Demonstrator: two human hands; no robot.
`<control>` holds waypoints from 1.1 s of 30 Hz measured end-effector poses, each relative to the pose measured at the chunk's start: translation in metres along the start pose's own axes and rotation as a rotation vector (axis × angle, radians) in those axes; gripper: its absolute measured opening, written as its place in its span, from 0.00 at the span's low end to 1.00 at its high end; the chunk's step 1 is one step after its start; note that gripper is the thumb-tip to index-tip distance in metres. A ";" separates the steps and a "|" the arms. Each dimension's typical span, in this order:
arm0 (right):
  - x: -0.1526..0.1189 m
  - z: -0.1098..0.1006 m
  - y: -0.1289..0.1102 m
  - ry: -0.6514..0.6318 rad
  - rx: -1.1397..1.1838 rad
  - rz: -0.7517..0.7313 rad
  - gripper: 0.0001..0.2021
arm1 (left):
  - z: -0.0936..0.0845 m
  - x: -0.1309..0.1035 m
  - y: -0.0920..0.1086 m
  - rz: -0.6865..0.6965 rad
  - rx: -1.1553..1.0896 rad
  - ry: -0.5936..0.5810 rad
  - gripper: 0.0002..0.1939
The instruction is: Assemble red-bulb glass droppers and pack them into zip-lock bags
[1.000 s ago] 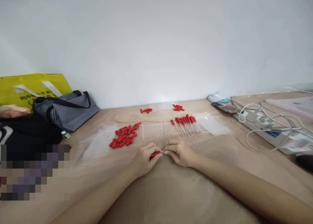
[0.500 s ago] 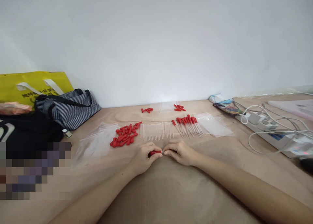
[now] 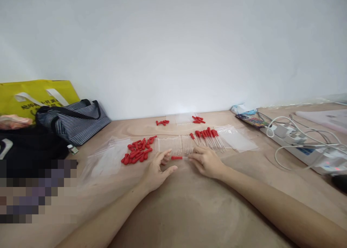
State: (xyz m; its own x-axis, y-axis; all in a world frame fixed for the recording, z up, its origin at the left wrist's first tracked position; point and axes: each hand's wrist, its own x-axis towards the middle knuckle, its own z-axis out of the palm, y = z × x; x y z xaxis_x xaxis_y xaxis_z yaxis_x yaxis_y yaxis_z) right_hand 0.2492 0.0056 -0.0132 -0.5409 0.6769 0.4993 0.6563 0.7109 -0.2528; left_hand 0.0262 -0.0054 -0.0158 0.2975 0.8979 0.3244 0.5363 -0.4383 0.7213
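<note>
Left hand [image 3: 159, 168]: it's off the red bulb [image 3: 177, 157] now, where half a second ago my fingers wrapped it; they're spread apart, thumb clear, holding nothing.
Right hand [image 3: 207, 162]: slightly farther toward the wall than before, thumb and fingers pinched on the clear tube [image 3: 185, 157].
Red bulb: on the tube's left end, between my two hands; whether a left fingertip still brushes it, I can't tell.
Clear tube: only a short stretch shows, a bit blurred, so how deep it sits in the bulb is hidden from me. If that fit is shallow, a jolt could work the bulb loose, as my right hand alone seems to carry both.
Pinch: too slack and the smooth tube could slip; too hard, with a sideways twist, and it might crack.
Red-topped tubes [image 3: 208, 133]: fanned out just beyond my right hand; a low knuckle could sweep them out of line.
Bare tubes [image 3: 169, 146]: lined up beyond my hands, and a careless drag of the left fingertips could set them rolling.
Bulb heap [image 3: 137, 150]: beyond and left of my left hand, loosely piled; a wrist bump could scatter it.
</note>
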 end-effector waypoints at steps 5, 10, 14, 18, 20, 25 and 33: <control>0.015 0.004 0.034 0.156 -0.074 0.382 0.12 | -0.002 0.000 -0.003 -0.009 0.099 -0.020 0.20; 0.034 0.006 0.043 0.020 -0.144 0.582 0.10 | -0.004 0.000 0.006 0.052 0.131 -0.112 0.10; 0.040 0.007 0.040 -0.072 -0.178 0.687 0.09 | -0.006 0.000 0.010 0.082 0.158 -0.144 0.08; 0.040 0.005 0.034 -0.108 -0.206 0.747 0.13 | -0.007 0.001 0.013 0.092 0.170 -0.142 0.06; 0.041 0.002 0.030 -0.117 -0.244 0.776 0.14 | -0.007 0.001 0.014 0.097 0.167 -0.140 0.06; 0.051 0.000 0.018 -0.250 -0.233 0.799 0.14 | -0.004 0.000 0.013 0.109 0.165 -0.146 0.06; 0.068 0.004 0.011 -0.346 -0.205 0.802 0.14 | -0.029 0.015 0.001 0.051 0.422 0.103 0.06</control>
State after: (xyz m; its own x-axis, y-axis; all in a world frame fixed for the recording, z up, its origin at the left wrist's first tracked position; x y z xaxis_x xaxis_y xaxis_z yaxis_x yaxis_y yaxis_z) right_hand 0.2178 0.0602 0.0143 0.0145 0.9986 -0.0500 0.9682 -0.0266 -0.2488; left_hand 0.0079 0.0092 0.0076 0.2625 0.8649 0.4279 0.8055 -0.4406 0.3962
